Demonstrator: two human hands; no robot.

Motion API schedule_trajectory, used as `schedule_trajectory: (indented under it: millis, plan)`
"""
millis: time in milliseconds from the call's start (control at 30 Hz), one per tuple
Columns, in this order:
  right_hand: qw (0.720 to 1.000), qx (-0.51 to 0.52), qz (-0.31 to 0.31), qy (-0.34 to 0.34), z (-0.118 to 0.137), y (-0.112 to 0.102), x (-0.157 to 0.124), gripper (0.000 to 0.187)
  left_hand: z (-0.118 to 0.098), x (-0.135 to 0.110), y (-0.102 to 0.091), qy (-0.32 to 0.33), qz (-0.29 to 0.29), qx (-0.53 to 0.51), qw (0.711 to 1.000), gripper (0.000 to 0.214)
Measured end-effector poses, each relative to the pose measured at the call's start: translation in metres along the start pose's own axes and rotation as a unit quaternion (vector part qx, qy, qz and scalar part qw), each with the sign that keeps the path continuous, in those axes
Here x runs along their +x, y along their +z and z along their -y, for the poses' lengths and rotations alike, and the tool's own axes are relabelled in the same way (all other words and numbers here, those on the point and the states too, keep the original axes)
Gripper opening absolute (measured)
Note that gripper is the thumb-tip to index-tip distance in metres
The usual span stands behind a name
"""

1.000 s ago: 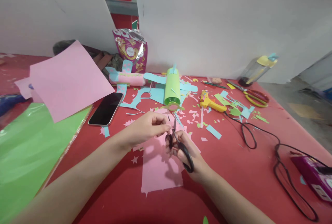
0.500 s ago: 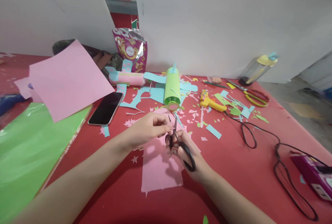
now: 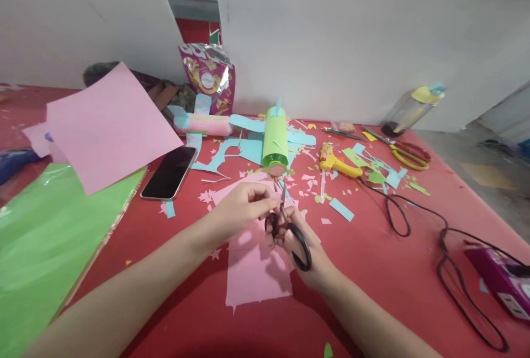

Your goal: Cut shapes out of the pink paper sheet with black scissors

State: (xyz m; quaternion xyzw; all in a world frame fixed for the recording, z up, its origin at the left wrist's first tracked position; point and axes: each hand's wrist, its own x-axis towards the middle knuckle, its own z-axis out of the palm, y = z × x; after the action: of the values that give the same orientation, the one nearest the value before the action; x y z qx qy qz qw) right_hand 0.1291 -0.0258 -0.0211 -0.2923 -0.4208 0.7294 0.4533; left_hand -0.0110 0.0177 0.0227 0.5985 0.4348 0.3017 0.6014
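Observation:
My right hand point(image 3: 300, 236) grips black-handled scissors point(image 3: 301, 246), their blades parted and pointing away from me. Close to the blades, my left hand point(image 3: 252, 203) is closed in a pinch on a tiny piece of pink paper point(image 3: 276, 198), mostly covered by the fingers. Beneath both hands a larger pink sheet point(image 3: 259, 286) with a ragged edge lies flat. Just beyond the scissors is a green bottle-shaped craft point(image 3: 275, 137) with blue paper wings. A pink craft point(image 3: 207, 125) with blue fins lies to its left.
A phone point(image 3: 169, 173), a pink square sheet point(image 3: 110, 126) and green sheets point(image 3: 62, 236) are at left. To the right lie a yellow glue gun point(image 3: 339, 166), its black cord point(image 3: 445, 253), a purple power strip point(image 3: 501, 280) and larger scissors point(image 3: 408, 153). Paper scraps point(image 3: 308, 178) litter the table.
The scissors' blades have shifted slightly to the right beside the pinched paper. My left hand has moved a little with them; the things on the table stay put.

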Motion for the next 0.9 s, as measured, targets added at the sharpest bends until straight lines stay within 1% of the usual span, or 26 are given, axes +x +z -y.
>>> schedule_trajectory:
  millis: [300, 400, 500, 733, 900]
  plan:
    - [1.0, -0.022, -0.016, 0.0, 0.0, 0.001, 0.0, 0.022, -0.007, -0.003, 0.011, -0.004, -0.037, -0.028, 0.999, 0.03]
    - [0.999, -0.042, -0.024, -0.014, -0.001, 0.0, -0.001, 0.022, -0.008, -0.004, 0.013, -0.007, -0.054, -0.029, 0.998, 0.029]
    - [0.997, -0.062, -0.027, -0.022, -0.003, 0.0, -0.002, 0.02, -0.007, -0.004, 0.014, 0.004, -0.065, -0.027, 0.998, 0.029]
    - [0.996, -0.076, -0.032, -0.028, -0.005, 0.0, -0.002, 0.021, -0.002, -0.004, 0.017, 0.008, -0.064, -0.04, 0.997, 0.028]
    - [0.996, -0.081, -0.029, -0.03, -0.004, 0.002, -0.002, 0.027, 0.0, -0.004, 0.02, 0.006, -0.065, -0.053, 0.996, 0.027]
